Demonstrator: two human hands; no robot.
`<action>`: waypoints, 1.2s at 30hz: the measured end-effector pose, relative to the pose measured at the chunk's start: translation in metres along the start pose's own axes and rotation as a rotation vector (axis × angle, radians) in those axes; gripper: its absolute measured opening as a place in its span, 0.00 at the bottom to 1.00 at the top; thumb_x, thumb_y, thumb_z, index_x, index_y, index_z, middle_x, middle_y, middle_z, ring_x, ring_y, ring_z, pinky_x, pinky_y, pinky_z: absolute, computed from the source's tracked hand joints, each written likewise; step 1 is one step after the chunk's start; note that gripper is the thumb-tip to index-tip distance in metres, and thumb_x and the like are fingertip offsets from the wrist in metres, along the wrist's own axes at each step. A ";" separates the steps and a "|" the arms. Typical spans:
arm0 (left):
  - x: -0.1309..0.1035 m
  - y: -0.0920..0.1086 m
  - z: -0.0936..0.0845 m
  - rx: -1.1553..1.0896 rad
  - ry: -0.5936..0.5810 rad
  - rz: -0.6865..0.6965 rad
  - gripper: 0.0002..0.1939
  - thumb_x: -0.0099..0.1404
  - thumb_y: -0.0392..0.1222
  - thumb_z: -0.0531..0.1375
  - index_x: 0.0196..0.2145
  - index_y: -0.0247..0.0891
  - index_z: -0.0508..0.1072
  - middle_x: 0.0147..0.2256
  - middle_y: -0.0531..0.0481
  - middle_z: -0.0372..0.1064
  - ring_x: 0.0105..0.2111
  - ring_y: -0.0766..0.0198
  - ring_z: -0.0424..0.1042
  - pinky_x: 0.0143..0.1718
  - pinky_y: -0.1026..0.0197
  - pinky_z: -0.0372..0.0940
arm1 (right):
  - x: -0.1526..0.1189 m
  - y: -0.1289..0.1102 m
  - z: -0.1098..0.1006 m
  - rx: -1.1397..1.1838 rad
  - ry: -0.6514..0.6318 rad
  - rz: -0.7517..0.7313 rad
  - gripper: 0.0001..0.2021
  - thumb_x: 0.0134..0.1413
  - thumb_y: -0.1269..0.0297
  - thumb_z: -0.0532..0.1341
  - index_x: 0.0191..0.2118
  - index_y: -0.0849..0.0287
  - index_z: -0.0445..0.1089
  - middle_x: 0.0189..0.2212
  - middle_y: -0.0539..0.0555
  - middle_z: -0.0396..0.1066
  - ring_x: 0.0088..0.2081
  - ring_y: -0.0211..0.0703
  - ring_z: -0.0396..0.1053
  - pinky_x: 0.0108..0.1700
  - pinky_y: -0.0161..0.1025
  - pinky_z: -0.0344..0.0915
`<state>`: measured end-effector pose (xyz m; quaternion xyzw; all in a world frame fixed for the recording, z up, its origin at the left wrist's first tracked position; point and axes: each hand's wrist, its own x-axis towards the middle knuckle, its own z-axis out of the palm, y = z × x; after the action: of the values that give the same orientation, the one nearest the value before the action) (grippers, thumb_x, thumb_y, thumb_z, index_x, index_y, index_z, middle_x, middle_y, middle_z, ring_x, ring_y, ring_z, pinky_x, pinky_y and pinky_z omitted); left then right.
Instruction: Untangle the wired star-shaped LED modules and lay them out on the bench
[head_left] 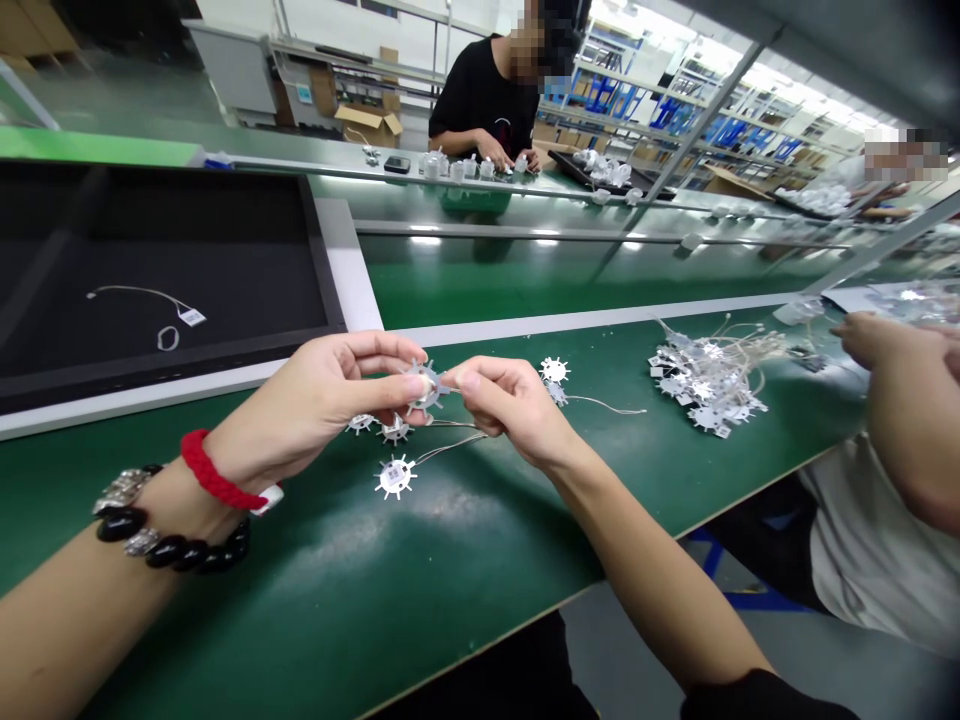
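Between the thumb and fingers of my left hand [319, 400] is a small silvery star-shaped disc [427, 386] with short spokes around its rim. Just right of it, my right hand [517, 405] is closed in a pinch on a thin pale wire [453, 387] at the disc's edge. A similar disc [395, 477] with a square printed label lies on the green table below my hands, its wires trailing right. More spoked discs are partly hidden beneath my left hand. Beyond my right hand, a further disc [555, 370] lies against another that has a wire.
A heap of wired discs [705, 380] lies on the green table [480, 570] to the right, near a neighbour's arm [907, 400]. On the left, a black tray [247, 250] holds a wired white tag [192, 317]. Across the bench a person [480, 100] handles small clear parts.
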<state>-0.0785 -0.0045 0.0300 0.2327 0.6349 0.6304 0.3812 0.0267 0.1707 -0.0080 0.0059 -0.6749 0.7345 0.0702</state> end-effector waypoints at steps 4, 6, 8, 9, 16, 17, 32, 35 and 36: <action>0.002 -0.001 0.000 0.028 -0.010 0.008 0.17 0.52 0.43 0.76 0.36 0.38 0.77 0.27 0.55 0.76 0.27 0.67 0.77 0.29 0.71 0.69 | 0.002 -0.002 0.002 -0.050 0.043 0.004 0.15 0.50 0.50 0.70 0.29 0.58 0.75 0.19 0.44 0.60 0.23 0.32 0.56 0.26 0.34 0.55; 0.003 -0.001 0.000 0.036 -0.008 -0.001 0.16 0.53 0.43 0.75 0.37 0.38 0.77 0.28 0.54 0.76 0.27 0.67 0.77 0.29 0.71 0.70 | 0.003 -0.002 0.002 -0.046 0.054 0.003 0.15 0.50 0.51 0.71 0.28 0.58 0.75 0.19 0.45 0.62 0.24 0.33 0.59 0.28 0.34 0.58; 0.003 -0.002 -0.001 0.050 -0.006 0.000 0.16 0.53 0.41 0.75 0.37 0.38 0.76 0.29 0.54 0.77 0.27 0.67 0.77 0.29 0.70 0.70 | 0.004 -0.001 0.001 -0.060 0.066 0.012 0.14 0.50 0.52 0.70 0.28 0.59 0.75 0.20 0.45 0.64 0.25 0.32 0.59 0.29 0.34 0.58; 0.003 -0.002 -0.001 0.065 0.000 0.008 0.16 0.53 0.40 0.75 0.37 0.38 0.76 0.30 0.54 0.77 0.26 0.67 0.77 0.29 0.70 0.70 | 0.004 0.000 0.001 -0.080 0.073 0.020 0.14 0.50 0.52 0.70 0.28 0.59 0.75 0.21 0.46 0.65 0.25 0.32 0.59 0.29 0.34 0.58; 0.008 -0.007 -0.004 0.257 0.021 0.041 0.20 0.56 0.48 0.72 0.44 0.39 0.75 0.41 0.47 0.80 0.40 0.57 0.80 0.43 0.59 0.74 | 0.006 0.007 -0.010 -0.384 0.133 -0.005 0.14 0.55 0.53 0.65 0.29 0.60 0.72 0.24 0.48 0.67 0.26 0.35 0.59 0.29 0.36 0.56; 0.009 -0.008 -0.005 0.284 0.039 0.066 0.21 0.57 0.49 0.71 0.46 0.39 0.75 0.44 0.46 0.79 0.45 0.55 0.78 0.47 0.57 0.73 | 0.007 0.008 -0.014 -0.432 0.139 0.001 0.14 0.56 0.53 0.65 0.29 0.60 0.71 0.23 0.48 0.67 0.26 0.35 0.59 0.29 0.36 0.55; 0.011 -0.012 -0.013 0.311 0.113 0.161 0.16 0.62 0.52 0.67 0.45 0.43 0.76 0.47 0.49 0.77 0.51 0.57 0.73 0.55 0.56 0.67 | 0.016 0.022 -0.033 -0.996 0.176 0.388 0.11 0.54 0.56 0.64 0.26 0.57 0.71 0.24 0.51 0.71 0.26 0.39 0.62 0.31 0.39 0.53; 0.010 -0.012 -0.012 0.312 0.112 0.174 0.16 0.62 0.52 0.67 0.44 0.42 0.77 0.46 0.49 0.77 0.50 0.57 0.73 0.54 0.55 0.67 | 0.016 0.022 -0.030 -1.068 0.205 0.339 0.11 0.53 0.56 0.66 0.27 0.57 0.70 0.27 0.52 0.73 0.28 0.42 0.65 0.32 0.40 0.54; 0.010 -0.011 -0.012 0.312 0.115 0.173 0.16 0.61 0.52 0.67 0.44 0.42 0.77 0.46 0.48 0.77 0.50 0.56 0.73 0.54 0.55 0.67 | 0.016 0.021 -0.030 -1.088 0.208 0.309 0.11 0.53 0.56 0.67 0.27 0.57 0.71 0.28 0.53 0.74 0.30 0.43 0.66 0.34 0.40 0.55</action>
<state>-0.0918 -0.0057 0.0159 0.3063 0.7235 0.5669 0.2478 0.0107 0.1999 -0.0298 -0.2022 -0.9382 0.2801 0.0208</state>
